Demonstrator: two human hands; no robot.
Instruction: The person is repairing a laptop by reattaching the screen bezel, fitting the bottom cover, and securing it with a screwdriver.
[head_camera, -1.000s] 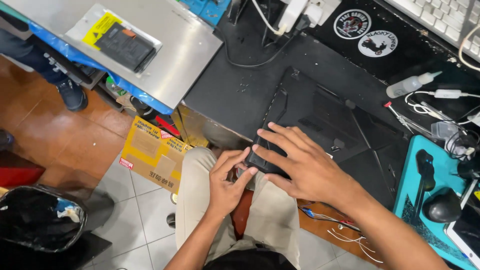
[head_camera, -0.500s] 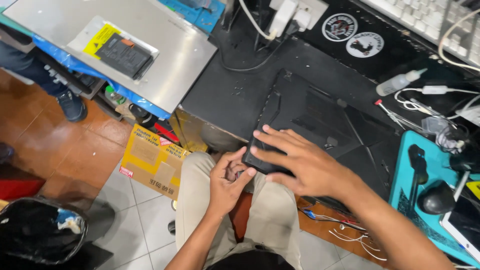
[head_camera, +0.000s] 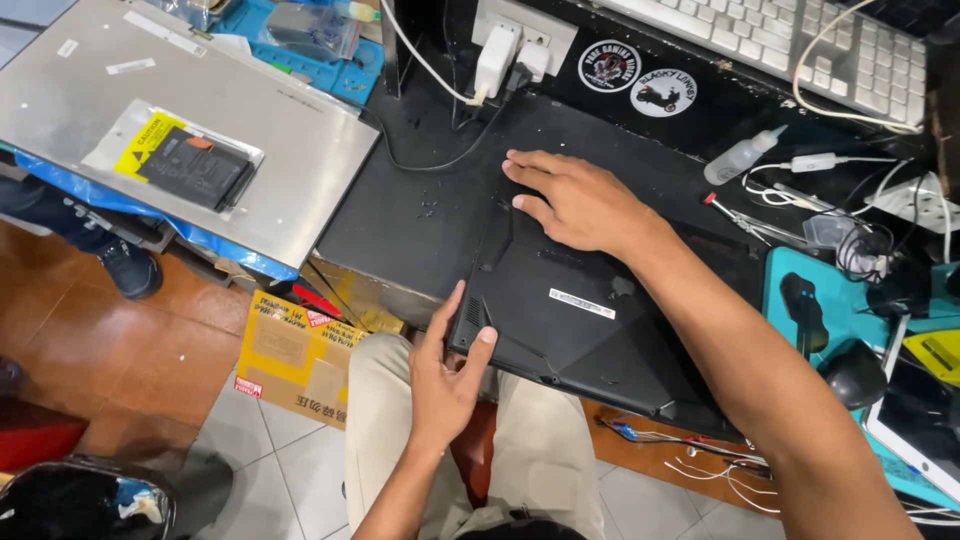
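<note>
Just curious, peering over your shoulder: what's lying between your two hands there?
In the head view, only the black laptop's underside lies between them. The right hand lies flat on its far part; the left hand grips its near corner.

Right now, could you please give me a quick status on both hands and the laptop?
Left hand grips the near corner of the black laptop, underside up. Right hand flat on its far edge. Nothing blocking.
</note>
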